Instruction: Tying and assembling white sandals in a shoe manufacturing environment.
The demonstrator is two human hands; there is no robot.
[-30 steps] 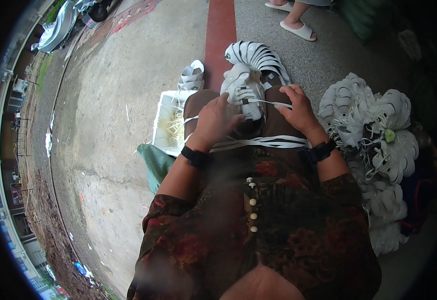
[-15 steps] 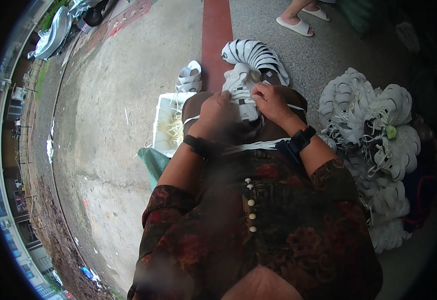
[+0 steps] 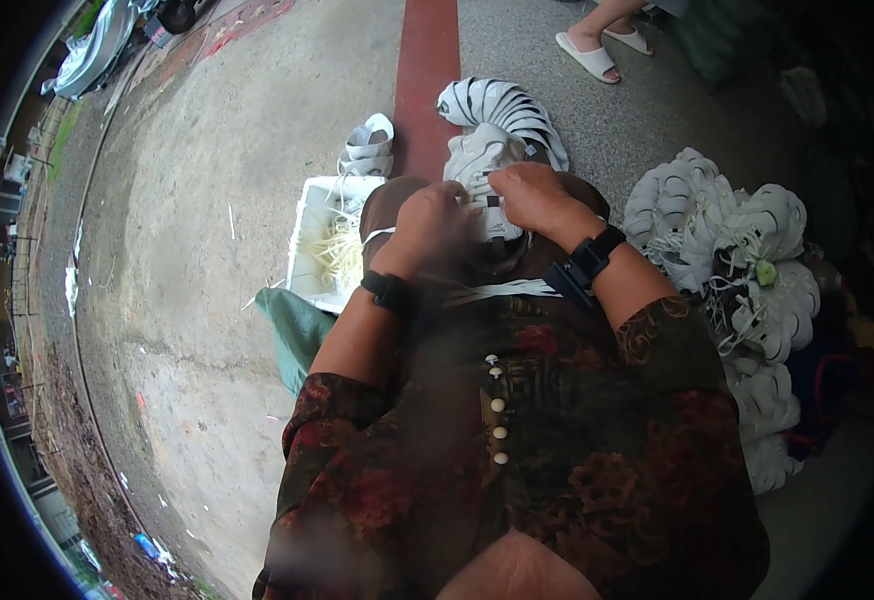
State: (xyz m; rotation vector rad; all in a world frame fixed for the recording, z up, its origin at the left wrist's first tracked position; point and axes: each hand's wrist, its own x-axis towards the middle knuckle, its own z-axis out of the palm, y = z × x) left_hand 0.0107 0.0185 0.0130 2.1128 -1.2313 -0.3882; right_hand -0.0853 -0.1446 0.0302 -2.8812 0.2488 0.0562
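Note:
A white shoe upper (image 3: pixel 484 150) with dark loops down its lacing strip lies across my lap, toe end away from me. My left hand (image 3: pixel 431 222) is closed at its left edge, the fingers curled and partly smeared. From the right, my right hand (image 3: pixel 535 195) is closed in a pinch over the lacing strip. Whatever sits between those fingertips is too small to make out. White laces (image 3: pixel 507 290) stretch over my lap close to my waist. Just beyond the upper, a fanned row of nested white uppers (image 3: pixel 505 98) curves round by my knees.
To the left stands a white foam box (image 3: pixel 302 245) holding cream laces (image 3: pixel 342 250), with green cloth (image 3: pixel 297 335) beside it. Behind it is a small stack of uppers (image 3: pixel 367 150). Big bundles of white uppers (image 3: pixel 672 200) lie at right. A person's sandalled foot (image 3: pixel 589 55) is far right.
My right hand has shifted slightly left and up the lacing strip. My left hand stays at the upper's left edge. The whole view has shifted a little.

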